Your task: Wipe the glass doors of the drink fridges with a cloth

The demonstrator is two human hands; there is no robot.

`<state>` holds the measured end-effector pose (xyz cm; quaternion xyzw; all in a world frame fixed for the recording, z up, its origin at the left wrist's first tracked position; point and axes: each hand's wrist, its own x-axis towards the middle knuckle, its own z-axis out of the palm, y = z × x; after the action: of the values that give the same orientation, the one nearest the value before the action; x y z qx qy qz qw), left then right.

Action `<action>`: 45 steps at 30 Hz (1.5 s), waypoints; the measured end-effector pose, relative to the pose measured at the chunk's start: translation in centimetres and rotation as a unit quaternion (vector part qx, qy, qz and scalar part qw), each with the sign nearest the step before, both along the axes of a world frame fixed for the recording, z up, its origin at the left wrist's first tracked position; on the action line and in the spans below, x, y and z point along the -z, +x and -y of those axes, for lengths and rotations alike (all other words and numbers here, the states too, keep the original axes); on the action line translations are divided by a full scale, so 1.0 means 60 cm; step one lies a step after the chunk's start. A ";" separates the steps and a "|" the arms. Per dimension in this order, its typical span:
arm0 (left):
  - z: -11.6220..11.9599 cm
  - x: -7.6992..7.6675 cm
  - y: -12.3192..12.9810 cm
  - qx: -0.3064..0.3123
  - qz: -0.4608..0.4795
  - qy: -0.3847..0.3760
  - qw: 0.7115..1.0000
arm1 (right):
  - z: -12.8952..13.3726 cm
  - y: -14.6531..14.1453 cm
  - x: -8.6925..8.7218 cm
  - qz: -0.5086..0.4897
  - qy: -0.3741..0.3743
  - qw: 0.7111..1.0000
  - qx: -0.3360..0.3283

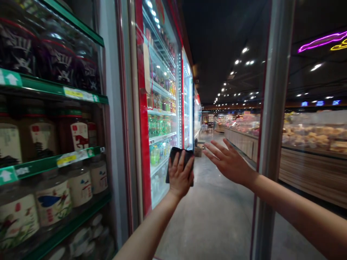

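My left hand (181, 177) lies flat over a dark, roughly rectangular folded cloth (171, 159), fingers slightly spread across it. It appears to press the cloth on the glass door (217, 224) of the cooler; exact contact is hard to make out. To its right, my right hand (226, 162) is raised with its fingers stretched out and holds nothing. Whether it touches the glass I cannot tell. My right forearm crosses in front of the door's metal frame (276, 90).
At left, cooler shelves hold dark bottles (58, 54) and pale-labelled bottles (52, 202) behind green price strips (38, 85). Beyond the glass stand a lit red-framed drinks cooler (143, 144), a grey aisle floor (214, 206) and a wood-sided display counter (311, 168) with goods.
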<state>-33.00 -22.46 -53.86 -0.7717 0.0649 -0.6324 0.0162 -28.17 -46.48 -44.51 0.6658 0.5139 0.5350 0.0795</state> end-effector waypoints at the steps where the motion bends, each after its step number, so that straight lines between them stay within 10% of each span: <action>1: 0.008 -0.012 0.002 0.015 -0.003 0.024 1.000 | 0.001 -0.002 -0.001 0.003 -0.001 1.000 0.003; 7: -0.031 -0.121 0.015 -0.022 0.031 -0.151 0.988 | 0.018 -0.009 -0.009 0.007 -0.020 1.000 0.003; 10: -0.039 -0.055 0.002 -0.052 0.058 -0.230 0.970 | 0.019 -0.016 -0.007 0.011 -0.014 1.000 -0.001; 14: -0.027 0.021 -0.015 -0.005 0.008 -0.009 1.000 | 0.001 -0.043 -0.009 0.035 -0.009 0.999 0.008; 17: -0.053 -0.023 -0.015 -0.015 -0.019 0.020 1.000 | -0.019 -0.071 -0.015 0.051 -0.010 0.999 -0.001; 20: -0.086 -0.066 -0.015 -0.072 -0.009 -0.157 0.985 | -0.032 -0.092 -0.017 0.052 -0.013 0.998 -0.029; 24: -0.064 0.011 -0.019 -0.106 0.011 -0.312 0.944 | -0.040 -0.101 -0.010 0.044 -0.005 0.997 -0.070; 27: -0.041 0.071 -0.024 -0.075 -0.042 -0.232 0.969 | -0.052 -0.101 -0.009 0.039 -0.011 0.995 -0.094; 30: -0.069 0.040 -0.026 -0.063 -0.067 -0.169 0.981 | -0.070 -0.100 -0.011 0.040 -0.012 0.993 -0.114; 34: -0.131 -0.018 -0.025 -0.099 -0.039 -0.269 0.957 | -0.086 -0.096 -0.007 0.033 0.001 0.992 -0.121; 41: -0.144 0.109 -0.082 -0.092 -0.056 -0.291 0.951 | -0.084 -0.082 0.019 0.003 0.007 0.992 -0.122; 45: -0.188 0.051 -0.113 -0.075 -0.051 -0.239 0.967 | -0.080 -0.083 0.016 -0.012 0.015 0.990 -0.142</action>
<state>-39.76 -11.19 -56.93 -0.7871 -0.1452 -0.5865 -0.1242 -33.13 -41.67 -45.48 0.5933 0.5966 0.5403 -0.0135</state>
